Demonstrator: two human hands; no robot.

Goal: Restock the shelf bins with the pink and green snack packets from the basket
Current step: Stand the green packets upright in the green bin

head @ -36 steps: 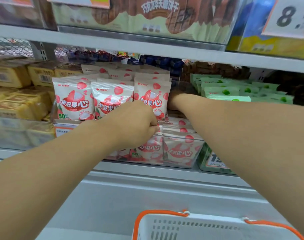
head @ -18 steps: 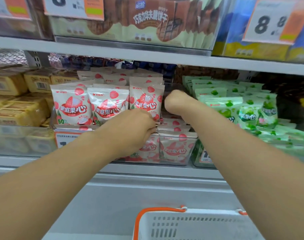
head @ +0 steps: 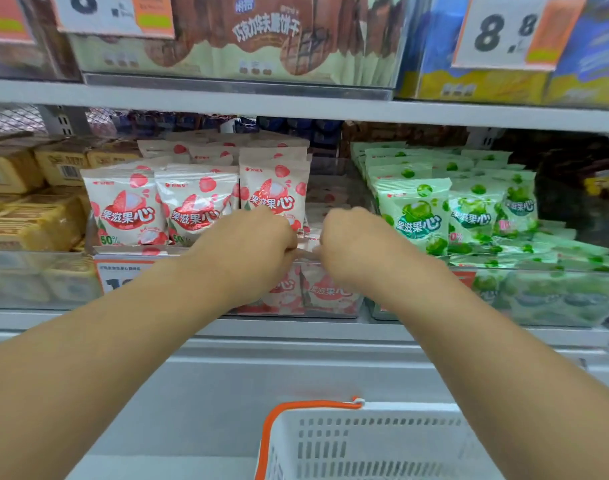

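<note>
Pink snack packets stand upright in rows in a clear shelf bin on the middle shelf. Green snack packets fill the clear bin to its right. My left hand and my right hand meet knuckles-up over the front right corner of the pink bin. Both have curled fingers and pinch the edge of a pink packet lying flat there. The fingertips are hidden behind the knuckles. The white basket with an orange rim sits below, and its contents are out of view.
Yellow packs fill the bin left of the pink one. An upper shelf with brown biscuit bags and price cards hangs just above. A grey ledge runs between the shelf and the basket.
My right hand has drawn back from deep in the pink bin to its front edge, meeting the left hand. The view has shifted right, so more green packets show.
</note>
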